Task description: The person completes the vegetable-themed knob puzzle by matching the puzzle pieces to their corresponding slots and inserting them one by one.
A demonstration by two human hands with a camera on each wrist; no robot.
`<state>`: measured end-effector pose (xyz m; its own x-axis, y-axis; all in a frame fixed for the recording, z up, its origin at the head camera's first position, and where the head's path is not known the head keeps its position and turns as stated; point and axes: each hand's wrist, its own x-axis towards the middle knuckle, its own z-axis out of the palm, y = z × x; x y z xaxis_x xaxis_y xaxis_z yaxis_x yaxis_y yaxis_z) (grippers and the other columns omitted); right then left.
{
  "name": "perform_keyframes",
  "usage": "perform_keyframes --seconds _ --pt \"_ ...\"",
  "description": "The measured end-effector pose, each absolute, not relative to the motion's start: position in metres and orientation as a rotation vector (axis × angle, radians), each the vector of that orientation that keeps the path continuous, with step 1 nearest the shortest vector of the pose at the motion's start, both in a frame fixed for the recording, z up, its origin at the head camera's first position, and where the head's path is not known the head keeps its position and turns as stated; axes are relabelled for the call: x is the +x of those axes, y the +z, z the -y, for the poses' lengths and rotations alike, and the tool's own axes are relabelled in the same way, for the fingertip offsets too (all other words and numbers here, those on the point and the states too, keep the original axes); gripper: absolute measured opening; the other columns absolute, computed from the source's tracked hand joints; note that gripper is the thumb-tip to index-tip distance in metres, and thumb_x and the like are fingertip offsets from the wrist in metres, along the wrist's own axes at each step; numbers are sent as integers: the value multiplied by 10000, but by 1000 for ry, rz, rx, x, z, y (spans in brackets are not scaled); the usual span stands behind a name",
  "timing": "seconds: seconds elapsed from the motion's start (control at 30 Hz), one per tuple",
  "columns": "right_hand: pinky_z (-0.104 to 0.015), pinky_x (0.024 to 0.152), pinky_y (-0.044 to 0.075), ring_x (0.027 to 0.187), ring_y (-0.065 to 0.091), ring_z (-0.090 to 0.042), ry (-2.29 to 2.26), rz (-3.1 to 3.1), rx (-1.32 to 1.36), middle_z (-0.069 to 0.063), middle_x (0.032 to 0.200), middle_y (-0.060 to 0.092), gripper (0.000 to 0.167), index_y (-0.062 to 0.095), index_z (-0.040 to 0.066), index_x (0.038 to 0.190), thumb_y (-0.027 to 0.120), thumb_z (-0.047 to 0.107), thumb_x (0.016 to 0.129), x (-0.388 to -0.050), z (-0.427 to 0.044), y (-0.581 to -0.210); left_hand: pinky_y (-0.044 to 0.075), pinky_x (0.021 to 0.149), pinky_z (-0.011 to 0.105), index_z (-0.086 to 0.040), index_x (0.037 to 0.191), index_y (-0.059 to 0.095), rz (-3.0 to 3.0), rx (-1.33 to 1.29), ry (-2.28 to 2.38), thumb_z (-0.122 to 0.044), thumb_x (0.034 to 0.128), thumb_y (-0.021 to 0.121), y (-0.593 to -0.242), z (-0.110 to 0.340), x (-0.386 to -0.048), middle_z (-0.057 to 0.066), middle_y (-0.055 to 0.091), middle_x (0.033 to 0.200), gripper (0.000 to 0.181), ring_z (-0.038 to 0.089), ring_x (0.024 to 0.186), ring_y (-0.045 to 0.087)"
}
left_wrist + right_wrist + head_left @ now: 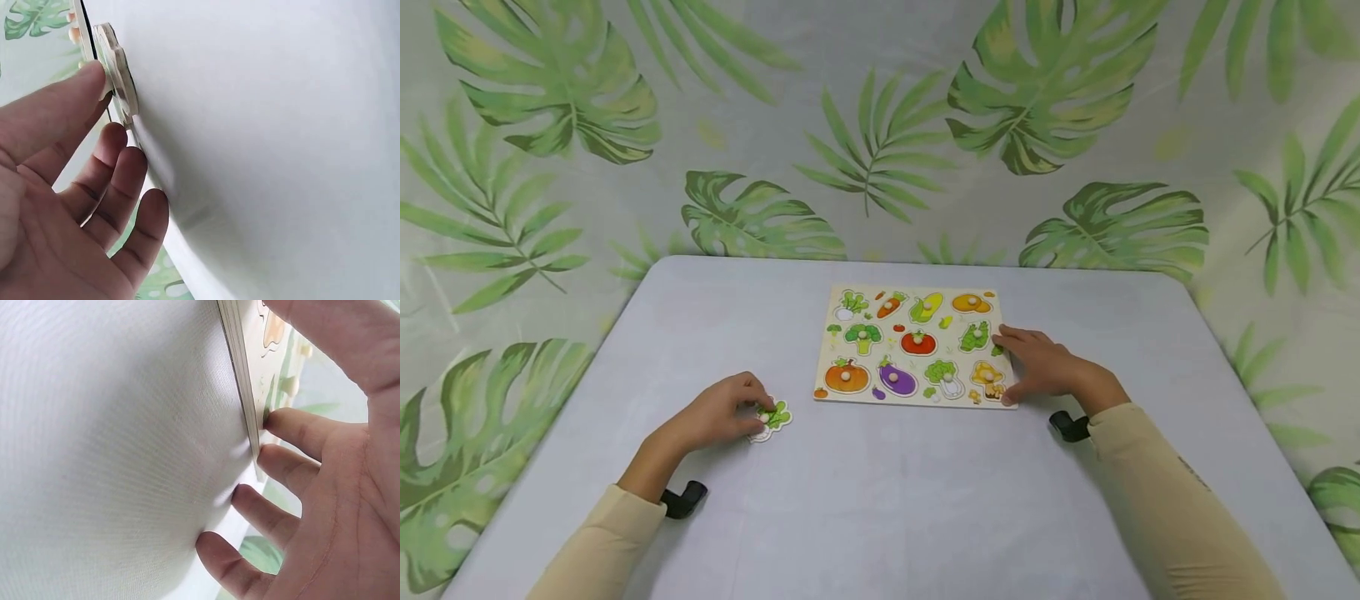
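My left hand [727,411] pinches a green-and-white vegetable puzzle piece [781,415] by its knob, between thumb and forefinger. In the left wrist view the piece [119,65] shows its thick wooden edge, and the other fingers curve loosely below it. A wooden vegetable puzzle board [880,343] lies flat to the right of that piece. My right hand [1043,365] rests at the board's right edge, fingers spread along the side and thumb at the near corner. Fingertips touch the board's edge [240,381] in the right wrist view.
Several knobbed pieces sit in the board, among them a tomato [918,342], an eggplant [898,379] and a pumpkin [847,377]. A white cloth covers the table [880,500]. Leaf-printed fabric [895,225] hangs behind it. Black wrist devices [686,500] are worn below both hands.
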<state>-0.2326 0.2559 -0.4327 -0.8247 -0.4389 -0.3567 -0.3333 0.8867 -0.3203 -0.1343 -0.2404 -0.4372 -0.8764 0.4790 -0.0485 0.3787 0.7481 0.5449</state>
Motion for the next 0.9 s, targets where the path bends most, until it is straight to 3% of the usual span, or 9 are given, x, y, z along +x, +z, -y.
perform_keyframes --seconds 0.9 --pt "-793 1077 216 1479 173 -499 -352 -2630 -564 -194 1654 172 1028 296 75 1559 839 419 756 -233 -255 -435 520 818 351 -176 904 774 -2825 656 713 -72 805 787 -440 239 -132 -30 625 1008 143 166 940 609"
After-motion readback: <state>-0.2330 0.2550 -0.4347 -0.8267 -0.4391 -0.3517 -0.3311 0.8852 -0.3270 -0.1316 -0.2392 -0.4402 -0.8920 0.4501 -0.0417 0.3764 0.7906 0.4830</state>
